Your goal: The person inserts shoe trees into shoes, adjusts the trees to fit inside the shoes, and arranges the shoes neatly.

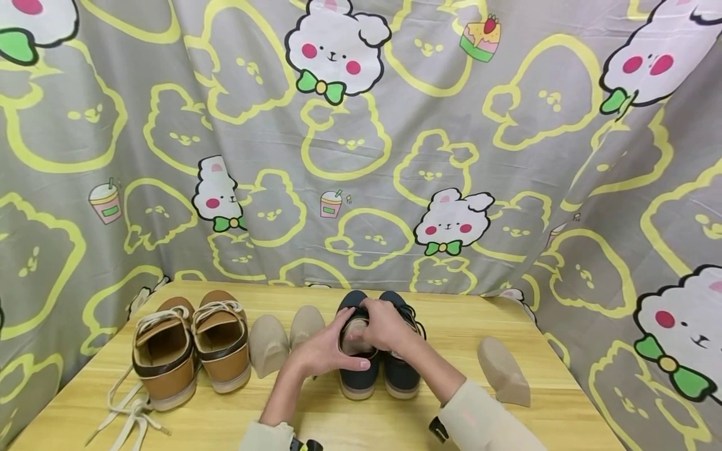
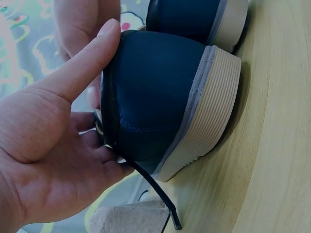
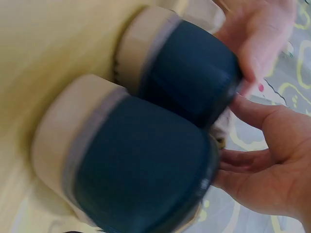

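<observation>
Two navy lace-up shoes stand side by side, heels toward me. My left hand [image 1: 329,347] holds the left navy shoe [image 1: 359,381], thumb at the heel collar and fingers along its outer side. A beige shoe insert [image 1: 355,330] shows inside that shoe's opening. My right hand [image 1: 389,326] reaches into the opening from the right, its fingers curled around the insert near the tongue; the fingertips are partly hidden. The right navy shoe [image 1: 402,381] stands under my right wrist. A black lace [image 2: 150,179] hangs by my left fingers.
Tan lace-up shoes [image 1: 225,363] stand at the left, with a loose cream lace [image 1: 135,410] beside them. Two beige inserts [image 1: 269,347] lie between them and the navy shoes. Another insert [image 1: 502,369] lies at the right. A patterned curtain [image 1: 350,156] borders the wooden tabletop [image 1: 451,313].
</observation>
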`<state>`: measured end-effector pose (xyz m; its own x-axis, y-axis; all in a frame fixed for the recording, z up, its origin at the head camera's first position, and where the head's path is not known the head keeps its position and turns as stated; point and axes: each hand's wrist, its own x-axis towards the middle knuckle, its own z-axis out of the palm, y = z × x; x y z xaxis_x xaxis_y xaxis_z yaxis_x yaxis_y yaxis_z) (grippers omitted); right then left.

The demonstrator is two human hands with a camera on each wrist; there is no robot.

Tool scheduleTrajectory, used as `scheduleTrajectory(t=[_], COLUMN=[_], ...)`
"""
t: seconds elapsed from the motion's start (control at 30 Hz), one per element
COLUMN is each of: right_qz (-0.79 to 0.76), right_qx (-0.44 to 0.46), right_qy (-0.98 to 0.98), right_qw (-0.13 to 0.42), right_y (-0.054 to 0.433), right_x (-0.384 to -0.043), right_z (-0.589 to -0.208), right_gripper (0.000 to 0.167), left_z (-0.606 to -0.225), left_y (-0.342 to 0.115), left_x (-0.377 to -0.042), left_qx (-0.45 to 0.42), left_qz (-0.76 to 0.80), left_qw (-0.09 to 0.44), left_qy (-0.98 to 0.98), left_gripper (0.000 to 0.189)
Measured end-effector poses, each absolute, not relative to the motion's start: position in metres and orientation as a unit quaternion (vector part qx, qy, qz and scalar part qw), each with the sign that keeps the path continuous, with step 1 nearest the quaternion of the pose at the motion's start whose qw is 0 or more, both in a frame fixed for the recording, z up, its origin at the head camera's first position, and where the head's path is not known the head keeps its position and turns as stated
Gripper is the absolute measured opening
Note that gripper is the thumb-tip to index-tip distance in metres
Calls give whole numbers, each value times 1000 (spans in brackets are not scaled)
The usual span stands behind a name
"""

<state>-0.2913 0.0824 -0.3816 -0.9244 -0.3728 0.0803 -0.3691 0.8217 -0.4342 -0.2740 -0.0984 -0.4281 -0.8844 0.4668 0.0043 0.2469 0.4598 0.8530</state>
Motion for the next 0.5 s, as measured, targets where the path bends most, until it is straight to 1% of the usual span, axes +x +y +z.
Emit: scheduleTrajectory(t=[0.07, 0.23, 0.3, 0.4, 0.5], right_qz=[-230, -231, -231, -231, -229], right_qx=[-188, -191, -200, -209, -205], right_qy=[955, 954, 952, 950, 951], right_qw=[10, -3, -9, -4, 11], right_y=[84, 87, 87, 87, 91], right_x=[-292, -293, -296, -300, -306], right_z=[-375, -365, -364, -365, -367], right_gripper=[68, 52, 49, 51, 61], left_z=[-429, -428, -428, -428, -428], left_y=[-97, -96, -98, -100, -98], left_x=[-274, -274, -274, -275, -275], left_qx=[209, 205, 202, 198, 203], left_qz=[472, 471, 472, 469, 469], left_qw=[116, 114, 111, 107, 107], left_qy=[849, 850, 851, 854, 853], left_gripper=[117, 117, 117, 117, 117])
